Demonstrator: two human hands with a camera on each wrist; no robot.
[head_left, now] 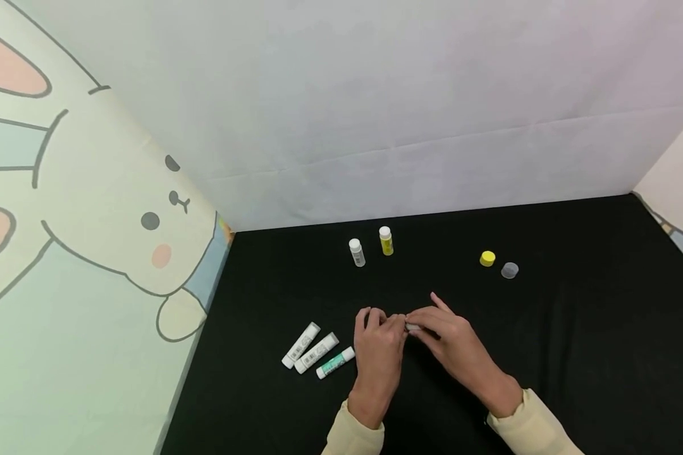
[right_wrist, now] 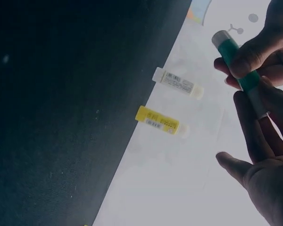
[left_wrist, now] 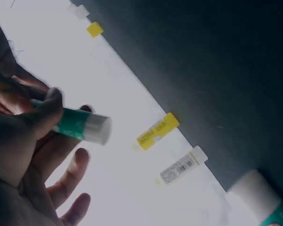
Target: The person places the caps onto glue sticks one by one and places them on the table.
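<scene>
A green glue stick with white ends (right_wrist: pixel 249 82) is held up between both hands over the table. My left hand (head_left: pixel 379 347) grips its green body between thumb and fingers, the other fingers loosely spread in the left wrist view. At the opposite white end, my right hand (head_left: pixel 452 338) pinches with thumb and fingertips; one finger sticks out. In the head view the hands hide most of the stick. Just left of my left hand lie a green glue stick (head_left: pixel 336 363) and two white glue sticks (head_left: pixel 301 345).
Toward the back, a white glue stick (head_left: pixel 357 253) and a yellow glue stick (head_left: pixel 386 241) stand upright. A yellow cap (head_left: pixel 487 258) and a clear cap (head_left: pixel 510 270) sit to the right on the black tabletop (head_left: pixel 603 316). Behind rises a pale cloth wall (head_left: pixel 432 126).
</scene>
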